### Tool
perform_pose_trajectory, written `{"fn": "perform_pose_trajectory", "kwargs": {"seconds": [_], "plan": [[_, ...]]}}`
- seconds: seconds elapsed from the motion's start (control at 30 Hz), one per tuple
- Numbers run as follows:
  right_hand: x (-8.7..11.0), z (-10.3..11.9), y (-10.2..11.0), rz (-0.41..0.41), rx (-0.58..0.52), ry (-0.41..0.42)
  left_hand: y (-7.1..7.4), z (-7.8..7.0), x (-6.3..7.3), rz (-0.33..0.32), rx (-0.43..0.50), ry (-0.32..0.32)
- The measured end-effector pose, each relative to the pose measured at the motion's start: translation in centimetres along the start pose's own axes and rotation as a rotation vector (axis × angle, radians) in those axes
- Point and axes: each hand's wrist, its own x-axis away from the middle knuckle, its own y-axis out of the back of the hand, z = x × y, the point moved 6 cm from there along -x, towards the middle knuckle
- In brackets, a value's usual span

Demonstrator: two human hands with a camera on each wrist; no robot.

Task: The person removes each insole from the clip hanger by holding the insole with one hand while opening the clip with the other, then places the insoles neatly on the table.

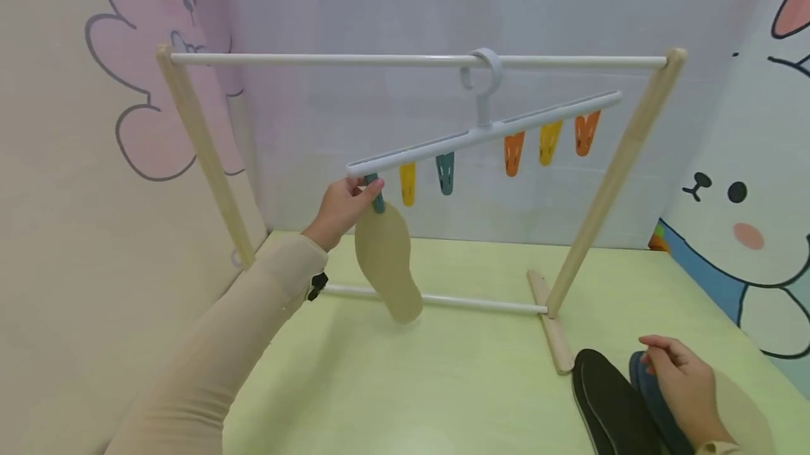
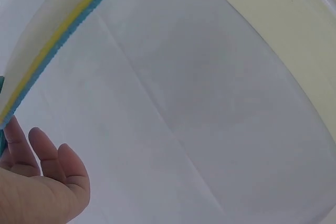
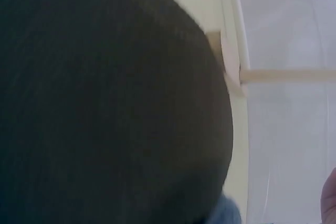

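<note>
My left hand (image 1: 342, 210) pinches a teal clip (image 1: 379, 204) at the low left end of a white hanger (image 1: 418, 152). Below that clip hangs a beige insole (image 1: 384, 258), toe part up. In the left wrist view the insole's edge (image 2: 63, 32) shows yellow and blue layers, and the left hand (image 2: 47, 182) has some fingers spread apart. At the lower right, my right hand (image 1: 686, 392) hovers over or touches a blue insole (image 1: 652, 399), fingers loosely bent; contact is unclear. Beside it lie dark insoles (image 1: 610, 406) and a pale insole (image 1: 747, 416).
The tilted hanger hooks over the white top bar (image 1: 316, 60) of a wooden-sided rack (image 1: 601, 209). Along it hang yellow (image 1: 408, 184), teal (image 1: 446, 174) and orange clips (image 1: 514, 154). A lower bar (image 1: 481, 302) crosses above the pale green table (image 1: 443, 385).
</note>
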Motion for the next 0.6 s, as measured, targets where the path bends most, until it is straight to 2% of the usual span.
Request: {"fn": "perform_pose_trajectory", "kwargs": {"seconds": [0.13, 0.23, 0.33, 0.47, 0.6], "plan": [[1.1, 5.6, -2.0, 0.058, -0.087, 0.013, 0.1, 0.0, -0.1, 0.003, 0.039, -0.015], [1.4, 8.9, -3.2, 0.089, -0.14, 0.041, -0.1, -0.3, 0.2, 0.002, 0.061, -0.019], [1.4, 10.8, -4.4, 0.118, -0.171, 0.061, -0.3, -0.4, 0.6, -0.003, 0.084, -0.029], [1.4, 12.3, -6.0, 0.162, -0.174, 0.07, -0.5, -0.6, 1.0, -0.017, 0.083, -0.035], [1.7, 13.8, -7.8, 0.228, -0.334, 0.043, -0.8, -0.6, 1.4, -0.018, 0.077, -0.006]]}}
